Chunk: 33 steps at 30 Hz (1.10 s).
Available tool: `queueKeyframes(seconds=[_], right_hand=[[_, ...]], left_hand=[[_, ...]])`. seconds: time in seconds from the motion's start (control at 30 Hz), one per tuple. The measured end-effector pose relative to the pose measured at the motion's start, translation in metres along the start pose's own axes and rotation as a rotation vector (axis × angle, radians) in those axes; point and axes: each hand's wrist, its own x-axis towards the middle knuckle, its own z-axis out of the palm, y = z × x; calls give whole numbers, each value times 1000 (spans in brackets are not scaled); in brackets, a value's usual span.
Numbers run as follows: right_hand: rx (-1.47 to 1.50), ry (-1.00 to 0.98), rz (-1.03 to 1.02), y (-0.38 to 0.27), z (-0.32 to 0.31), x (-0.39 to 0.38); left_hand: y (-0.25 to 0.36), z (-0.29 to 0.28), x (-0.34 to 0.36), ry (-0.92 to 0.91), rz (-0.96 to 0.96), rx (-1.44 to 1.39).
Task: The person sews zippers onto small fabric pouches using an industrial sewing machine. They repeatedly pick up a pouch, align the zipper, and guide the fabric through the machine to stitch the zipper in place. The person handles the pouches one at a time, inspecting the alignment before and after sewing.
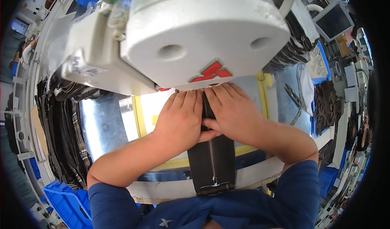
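**Two hands press a dark zippered piece flat under a sewing machine head**

A white sewing machine head (203, 29) fills the upper middle of the view, and everything else sits around it. Just below its front edge, the left hand (180, 121) and the right hand (232, 111) lie side by side, palms down, fingers stretched forward until the fingertips reach the machine's lower rim. Neither hand is closed around anything; both are flat and spread, pressing on a dark fabric piece with a zipper (212, 160). The thumbs meet over the zipper line between the two hands.

The fabric piece runs from under the machine head straight toward the person, passing beneath the hands and hanging over the near edge of the shiny metal table (103, 125). Its zipper runs down the middle, with the metal pull showing at the lower end, close to the person's blue sleeves.

The needle area is hidden by the machine head and the fingers, so it cannot be told whether the fabric lies under the needle.

Yellow tape strips (139, 117) frame the work area below the machine, left and right of the hands. To the left of the machine, stacks of dark fabric pieces (63, 127) lie along the table's edge, with a blue crate (67, 204) below them. To the right of the machine, scissors (295, 99) lie on the table, and more dark pieces (327, 103) are piled beyond them. A monitor (334, 20) stands at the upper right of the machine.
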Motion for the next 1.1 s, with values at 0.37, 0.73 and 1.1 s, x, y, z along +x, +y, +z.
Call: queueKeyframes(seconds=[0.37,0.73,1.1], right_hand=[[79,7,35,1,2,2],[10,82,14,1,1,0],[1211,-262,350,-9,-15,-2]], left_hand=[[6,-63,-20,-334,-183,64],[-128,-184,-79,543,-520,587],[53,-55,-85,200,451,124]])
